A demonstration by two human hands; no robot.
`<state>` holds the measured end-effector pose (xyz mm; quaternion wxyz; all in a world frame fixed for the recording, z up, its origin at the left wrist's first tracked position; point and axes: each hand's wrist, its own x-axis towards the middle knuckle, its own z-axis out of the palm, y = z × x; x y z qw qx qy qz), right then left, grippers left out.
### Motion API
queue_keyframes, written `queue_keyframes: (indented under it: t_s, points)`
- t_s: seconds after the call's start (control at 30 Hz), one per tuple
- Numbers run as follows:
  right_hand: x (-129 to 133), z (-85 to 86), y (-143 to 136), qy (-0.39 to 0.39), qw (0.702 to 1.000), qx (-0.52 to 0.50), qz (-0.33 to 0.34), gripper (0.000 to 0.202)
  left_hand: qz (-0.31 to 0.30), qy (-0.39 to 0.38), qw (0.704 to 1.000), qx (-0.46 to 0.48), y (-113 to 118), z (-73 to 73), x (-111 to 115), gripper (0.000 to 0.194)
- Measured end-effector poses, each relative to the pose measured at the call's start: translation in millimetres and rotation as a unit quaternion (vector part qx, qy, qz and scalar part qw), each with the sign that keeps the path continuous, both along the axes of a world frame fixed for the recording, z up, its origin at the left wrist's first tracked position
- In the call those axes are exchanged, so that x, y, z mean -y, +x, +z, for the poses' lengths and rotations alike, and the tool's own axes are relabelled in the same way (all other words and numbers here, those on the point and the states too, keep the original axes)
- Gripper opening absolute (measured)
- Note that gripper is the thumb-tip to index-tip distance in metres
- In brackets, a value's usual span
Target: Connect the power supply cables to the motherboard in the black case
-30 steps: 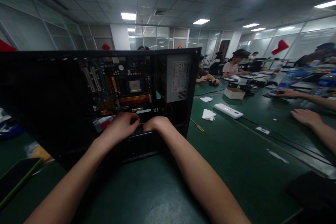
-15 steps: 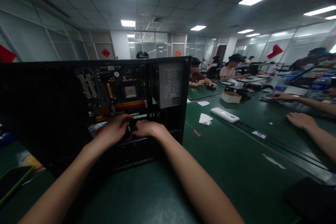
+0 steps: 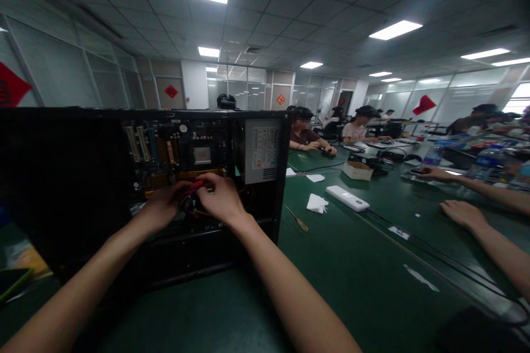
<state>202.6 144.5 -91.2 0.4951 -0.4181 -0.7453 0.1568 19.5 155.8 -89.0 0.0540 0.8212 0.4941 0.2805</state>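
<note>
An open black computer case (image 3: 265, 226) stands upright on the green table, showing a motherboard (image 3: 188, 140) and a grey power supply (image 3: 260, 149) at its upper right. Inside the case, below the motherboard's processor area, my right hand (image 3: 221, 198) pinches a red cable (image 3: 195, 184). My left hand (image 3: 159, 209) is just left of it, beside the same cable bundle; its fingertips are dark and partly hidden, so its hold is unclear. More dark and reddish wires hang between the two hands.
Right of the case lie a screwdriver (image 3: 297, 219), white paper (image 3: 317, 203), a white power strip (image 3: 348, 198) and an open box (image 3: 357, 170). Another person's hands (image 3: 466, 212) rest at the right. People sit behind. A green-edged object (image 3: 16, 282) lies at lower left.
The view has tilted up slightly. Both hands have shifted within the case, the right one higher, and a red cable now shows at its fingers.
</note>
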Motion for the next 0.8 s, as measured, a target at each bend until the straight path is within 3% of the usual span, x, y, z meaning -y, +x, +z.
queue_keyframes:
  t_s: [0.17,0.3,0.4,0.53,0.67,0.8]
  points:
    - [-2.2,-2.5,0.6,0.102,0.994,-0.021,0.026,0.036,-0.012,0.036,0.999,-0.011,3.0,-4.9,-1.5,0.052]
    - [-2.0,-3.7,4.3,0.124,0.99,0.023,-0.055,0.025,-0.049,0.088,0.995,0.024,5.7,3.9,3.8,0.046]
    - [0.8,-2.4,5.7,0.158,0.982,0.054,-0.085,0.02,-0.05,0.071,0.995,0.047,0.3,14.3,9.2,0.04]
    - [0.4,-2.1,1.9,0.144,0.988,0.052,-0.038,0.025,-0.014,0.066,0.994,0.085,-5.5,16.9,11.3,0.045]
    - [-3.5,-2.8,-0.9,0.126,0.991,0.031,0.021,0.037,-0.047,0.063,0.995,0.063,0.0,10.0,9.0,0.046]
    - [-2.0,-2.0,-0.1,0.119,0.99,0.066,0.042,0.053,-0.028,0.033,0.999,0.026,4.2,2.6,5.2,0.041]
